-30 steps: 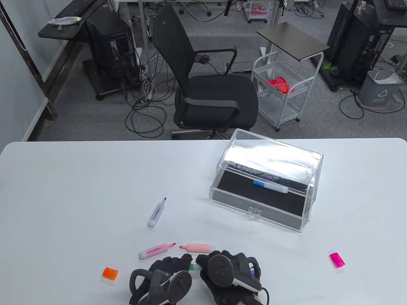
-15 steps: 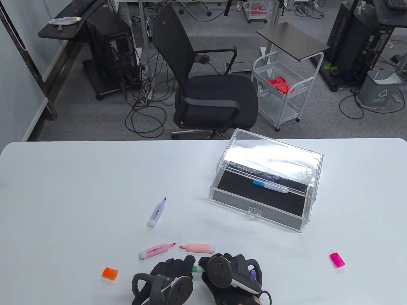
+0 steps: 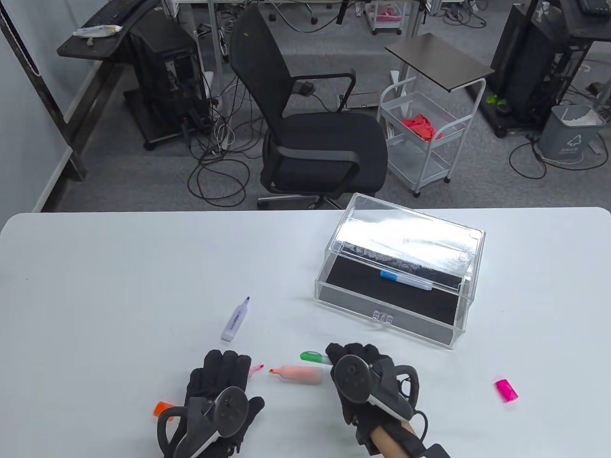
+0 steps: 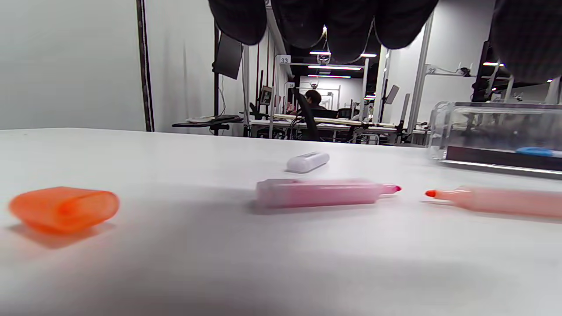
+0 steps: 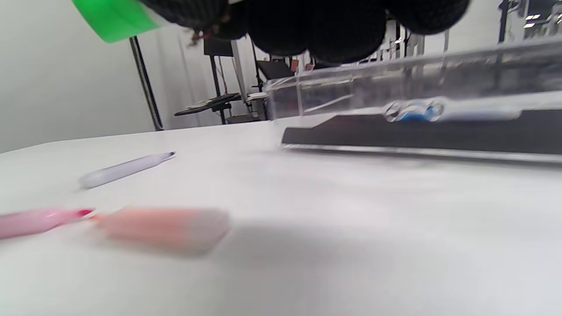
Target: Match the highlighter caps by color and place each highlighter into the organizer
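Note:
My right hand [image 3: 344, 357] grips a green-capped highlighter [image 3: 312, 356], whose cap [image 5: 114, 17] sticks out to the left, a little short of the clear organizer [image 3: 401, 305]. A blue highlighter [image 3: 405, 280] lies inside the organizer. My left hand [image 3: 222, 365] hovers with straight fingers over the uncapped pink highlighter [image 4: 322, 193] and holds nothing. An uncapped orange highlighter [image 3: 298, 374] lies between the hands, and an uncapped purple one [image 3: 236, 319] lies farther back. The orange cap [image 4: 63, 208] sits left of my left hand. The pink cap [image 3: 506, 390] lies far right.
The white table [image 3: 95, 286] ends at a far edge just behind the organizer. Beyond it stand a black office chair [image 3: 315, 143] and a white cart [image 3: 420, 138] on the floor.
The hands have parted. My right hand moved forward and right, carrying the green-capped highlighter. My left hand slid left and forward over the pink highlighter, partly covering the orange cap.

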Available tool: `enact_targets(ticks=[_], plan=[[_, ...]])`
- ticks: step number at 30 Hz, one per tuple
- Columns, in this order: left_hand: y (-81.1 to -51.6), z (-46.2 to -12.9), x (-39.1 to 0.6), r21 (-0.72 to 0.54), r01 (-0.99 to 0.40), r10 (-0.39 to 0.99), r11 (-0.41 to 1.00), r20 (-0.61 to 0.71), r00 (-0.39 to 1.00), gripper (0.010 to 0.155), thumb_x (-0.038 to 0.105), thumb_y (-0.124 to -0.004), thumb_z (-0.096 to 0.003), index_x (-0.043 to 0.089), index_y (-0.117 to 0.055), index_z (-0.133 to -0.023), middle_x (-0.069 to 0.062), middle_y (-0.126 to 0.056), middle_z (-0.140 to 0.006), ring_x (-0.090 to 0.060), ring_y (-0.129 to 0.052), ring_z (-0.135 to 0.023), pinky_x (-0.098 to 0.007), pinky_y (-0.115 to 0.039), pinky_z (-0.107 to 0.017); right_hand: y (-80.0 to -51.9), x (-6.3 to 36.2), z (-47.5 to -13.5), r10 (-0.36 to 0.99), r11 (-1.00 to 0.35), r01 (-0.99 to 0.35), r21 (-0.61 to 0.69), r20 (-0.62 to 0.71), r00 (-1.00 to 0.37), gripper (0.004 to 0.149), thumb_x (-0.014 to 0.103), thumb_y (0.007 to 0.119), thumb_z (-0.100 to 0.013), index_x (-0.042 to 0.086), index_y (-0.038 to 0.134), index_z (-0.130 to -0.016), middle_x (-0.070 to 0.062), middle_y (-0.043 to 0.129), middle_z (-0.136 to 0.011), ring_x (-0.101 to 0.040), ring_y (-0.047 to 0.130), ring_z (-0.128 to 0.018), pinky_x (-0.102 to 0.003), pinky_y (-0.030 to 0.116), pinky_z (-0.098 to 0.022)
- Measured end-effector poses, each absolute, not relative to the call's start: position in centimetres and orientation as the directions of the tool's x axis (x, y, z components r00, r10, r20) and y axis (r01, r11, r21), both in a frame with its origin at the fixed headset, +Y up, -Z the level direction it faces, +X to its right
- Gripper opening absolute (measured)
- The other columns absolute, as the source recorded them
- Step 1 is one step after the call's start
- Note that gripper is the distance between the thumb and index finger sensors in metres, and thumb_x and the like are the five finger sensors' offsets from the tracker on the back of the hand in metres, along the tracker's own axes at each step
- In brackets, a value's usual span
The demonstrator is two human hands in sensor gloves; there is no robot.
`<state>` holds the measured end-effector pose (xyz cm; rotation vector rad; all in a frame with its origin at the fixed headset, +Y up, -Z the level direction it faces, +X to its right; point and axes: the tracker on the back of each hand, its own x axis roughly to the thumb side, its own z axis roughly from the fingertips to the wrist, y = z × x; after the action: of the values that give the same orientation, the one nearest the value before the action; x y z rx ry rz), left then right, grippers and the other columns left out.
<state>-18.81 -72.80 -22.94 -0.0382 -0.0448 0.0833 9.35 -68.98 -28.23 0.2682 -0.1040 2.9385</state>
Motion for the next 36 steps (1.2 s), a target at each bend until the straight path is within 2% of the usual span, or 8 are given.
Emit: enact_targets(ticks=[4,10,14,21,24,28,30,36], plan=[[-73.2,-23.2,-19.8,-0.108,-0.096,0.096,0.990,-0.009,0.995,0.087,0.079,-0.060,-0.0383,0.045,-0.023,-0.110,0.017,-0.023,-0.121,-0.021,-0.021,-0.119,-0.049,-0.034,-0.084,-67.2,11.8,-30.4,0.157,-0.978,-0.170,-0.122,0.104,-0.982,0.052,0.031,0.072,-0.043,0.028,0.060,-0.093,-0.007,0.069,-0.090,-0.033,0.074,-0.074,-0.059,0.059,-0.057],[-73.6,-23.4,-20.6,-0.146,-0.098,0.090,0.984,-0.062,0.994,0.090,0.080,-0.058,-0.0378,0.045,-0.018,-0.110,0.016,-0.016,-0.120,-0.022,-0.016,-0.118,-0.050,-0.031,-0.084,-66.3,15.2,-33.7,0.152,-0.979,-0.145,-0.141,-0.046,-0.987,0.052,0.031,0.072,-0.043,0.029,0.061,-0.093,-0.007,0.068,-0.091,-0.033,0.072,-0.076,-0.059,0.057,-0.059],[-73.7,-23.3,-20.8,-0.159,-0.105,0.094,0.982,-0.075,0.993,0.090,0.081,-0.057,-0.0376,0.045,-0.016,-0.110,0.016,-0.014,-0.120,-0.022,-0.012,-0.118,-0.050,-0.029,-0.084,-66.6,17.1,-35.9,0.188,-0.978,-0.168,-0.124,-0.170,-0.967,0.051,0.029,0.074,-0.043,0.030,0.062,-0.093,-0.006,0.065,-0.092,-0.034,0.067,-0.079,-0.060,0.051,-0.063],[-73.8,-23.3,-21.1,-0.169,-0.111,0.096,0.979,-0.094,0.991,0.091,0.082,-0.056,-0.0372,0.045,-0.014,-0.110,0.016,-0.012,-0.120,-0.022,-0.011,-0.118,-0.050,-0.028,-0.084,-68.6,19.4,-39.0,0.148,-0.989,-0.137,-0.057,-0.310,-0.939,0.052,0.031,0.074,-0.043,0.033,0.061,-0.093,-0.004,0.058,-0.098,-0.033,0.058,-0.087,-0.060,0.044,-0.068],[-74.0,-23.5,-21.4,-0.187,-0.118,0.099,0.975,-0.110,0.989,0.092,0.082,-0.056,-0.0371,0.045,-0.014,-0.109,0.015,-0.012,-0.120,-0.022,-0.011,-0.118,-0.050,-0.028,-0.084,-69.3,19.8,-39.5,0.162,-0.987,-0.157,-0.041,-0.325,-0.932,0.060,0.035,0.075,-0.042,0.036,0.051,-0.097,-0.002,0.043,-0.107,-0.033,0.044,-0.097,-0.062,0.034,-0.072],[-74.1,-23.7,-21.8,-0.191,-0.121,0.099,0.974,-0.123,0.987,0.092,0.083,-0.055,-0.0371,0.045,-0.013,-0.109,0.015,-0.009,-0.120,-0.022,-0.010,-0.118,-0.050,-0.028,-0.084,-69.5,19.6,-39.4,0.208,-0.978,-0.199,-0.058,-0.287,-0.935,0.065,0.039,0.075,-0.041,0.037,0.045,-0.099,0.002,0.031,-0.112,-0.032,0.027,-0.105,-0.064,0.024,-0.074],[-74.1,-23.7,-21.9,-0.192,-0.124,0.100,0.974,-0.126,0.987,0.092,0.083,-0.055,-0.0371,0.045,-0.013,-0.109,0.015,-0.009,-0.120,-0.023,-0.010,-0.118,-0.050,-0.028,-0.084,-69.3,19.2,-39.1,0.214,-0.977,-0.205,-0.060,-0.252,-0.944,0.067,0.041,0.075,-0.041,0.038,0.043,-0.099,0.004,0.028,-0.113,-0.031,0.022,-0.106,-0.065,0.022,-0.074],[-74.1,-23.6,-21.9,-0.211,-0.126,0.100,0.969,-0.131,0.986,0.092,0.083,-0.055,-0.0370,0.045,-0.012,-0.109,0.015,-0.008,-0.120,-0.023,-0.009,-0.117,-0.050,-0.027,-0.084,-68.2,17.4,-37.6,0.201,-0.979,-0.193,-0.070,-0.133,-0.970,0.068,0.043,0.075,-0.041,0.037,0.044,-0.100,0.002,0.029,-0.113,-0.033,0.024,-0.106,-0.066,0.025,-0.073]])
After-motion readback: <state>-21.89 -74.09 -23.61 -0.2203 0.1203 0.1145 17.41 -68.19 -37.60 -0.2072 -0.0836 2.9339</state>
